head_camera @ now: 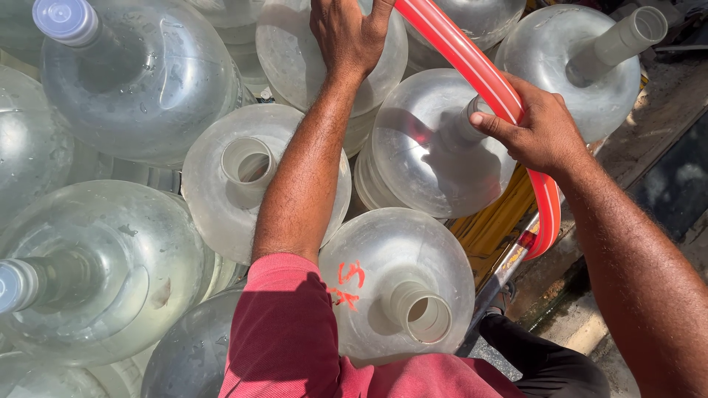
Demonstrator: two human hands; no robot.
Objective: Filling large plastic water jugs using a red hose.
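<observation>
A capped clear water jug (140, 74) lies in the upper left of the frame, its pale blue cap (66, 20) pointing to the corner. Below it, at the left edge, a second capped jug (103, 273) holds some water. An open-necked jug (243, 177) sits in the middle left, and another with red marks (402, 284) lies in the lower middle. In the upper right stands an uncapped jug (575, 66). A yellow frame (494, 228) shows between jugs, right of centre, beside bare ground (664, 110).
</observation>
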